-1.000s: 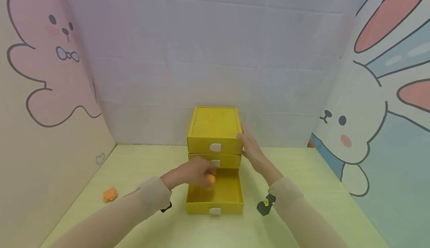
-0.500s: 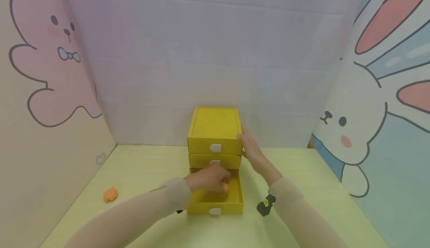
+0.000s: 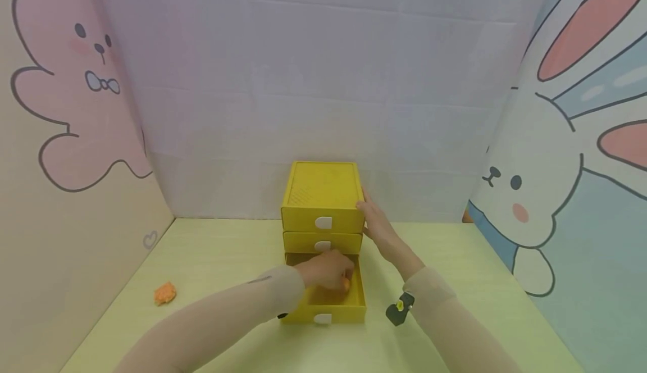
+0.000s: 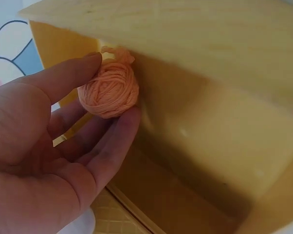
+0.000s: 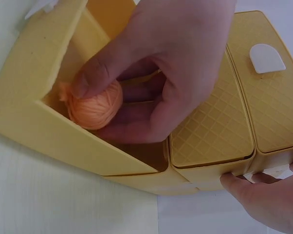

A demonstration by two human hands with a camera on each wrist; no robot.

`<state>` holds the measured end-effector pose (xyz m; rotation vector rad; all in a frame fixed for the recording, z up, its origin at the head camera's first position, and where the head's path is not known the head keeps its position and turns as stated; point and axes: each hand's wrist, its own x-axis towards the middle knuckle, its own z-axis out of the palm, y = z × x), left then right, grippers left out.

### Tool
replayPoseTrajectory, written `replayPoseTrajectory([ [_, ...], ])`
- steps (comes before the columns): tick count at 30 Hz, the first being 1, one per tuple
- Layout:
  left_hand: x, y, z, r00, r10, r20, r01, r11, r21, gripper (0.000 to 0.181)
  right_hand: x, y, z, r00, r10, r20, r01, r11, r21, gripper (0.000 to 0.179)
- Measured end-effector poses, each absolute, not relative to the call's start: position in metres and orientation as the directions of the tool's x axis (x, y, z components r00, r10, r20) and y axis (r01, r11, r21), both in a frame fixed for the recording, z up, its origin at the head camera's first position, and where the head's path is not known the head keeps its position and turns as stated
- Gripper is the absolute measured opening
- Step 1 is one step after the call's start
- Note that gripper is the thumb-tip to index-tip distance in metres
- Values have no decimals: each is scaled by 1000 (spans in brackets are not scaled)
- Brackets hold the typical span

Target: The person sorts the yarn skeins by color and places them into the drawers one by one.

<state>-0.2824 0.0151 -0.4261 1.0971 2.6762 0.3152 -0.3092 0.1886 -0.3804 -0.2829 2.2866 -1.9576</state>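
In the left wrist view, my left hand (image 4: 54,141) pinches a small ball of orange yarn (image 4: 110,92) between thumb and fingers. The ball is inside the pulled-out bottom drawer (image 3: 298,314) of a yellow drawer cabinet (image 3: 326,185), towards the drawer's right side. A loose tuft of yarn sticks out from the ball. In the head view, my left hand covers much of it. My right hand (image 3: 379,227) rests against the cabinet's right side, fingers stretched along the upper part. The top and middle drawers are closed, each with a white tab.
An orange, bumpy piece (image 3: 164,293) lies on the left of the pale table (image 3: 222,249). A white wall (image 3: 323,81) stands behind the cabinet, with cartoon-printed panels on both sides. A black wrist camera (image 3: 399,308) hangs below my right sleeve.
My left hand has moved rightwards across the open bottom drawer, carrying the orange yarn ball, and a little lower. The right hand has kept its place on the cabinet.
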Motion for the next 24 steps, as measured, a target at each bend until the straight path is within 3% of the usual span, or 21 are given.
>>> replayPoseTrajectory([
  [24, -286, 24, -432, -708, 694, -128, 645, 710, 283, 6, -308, 189, -381, -971, -234, 49, -86, 149, -985, 69],
])
